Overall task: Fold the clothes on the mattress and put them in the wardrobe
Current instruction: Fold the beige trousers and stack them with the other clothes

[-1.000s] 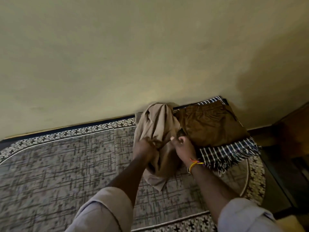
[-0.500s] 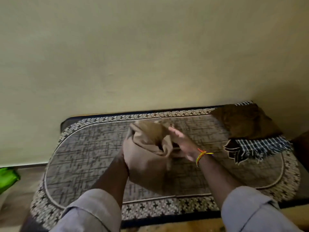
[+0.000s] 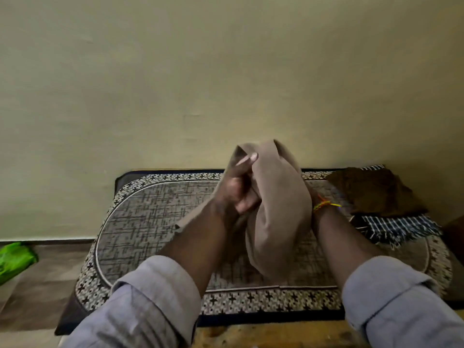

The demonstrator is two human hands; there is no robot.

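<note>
A beige garment hangs bunched in the air above the middle of the patterned mattress. My left hand grips its upper left part, fingers curled into the cloth. My right hand is hidden behind the garment; only its wrist with a yellow and orange thread band shows, pressed against the cloth. At the mattress's right end a folded brown garment lies on a dark checked cloth with a fringe.
A plain yellowish wall stands right behind the mattress. A green object lies on the floor at the left. A wooden surface runs along the near edge. Dark furniture shows at the far right.
The beige garment was picked up from beside the brown one and raised higher over the mattress's middle. The view pulled back and to the left.
</note>
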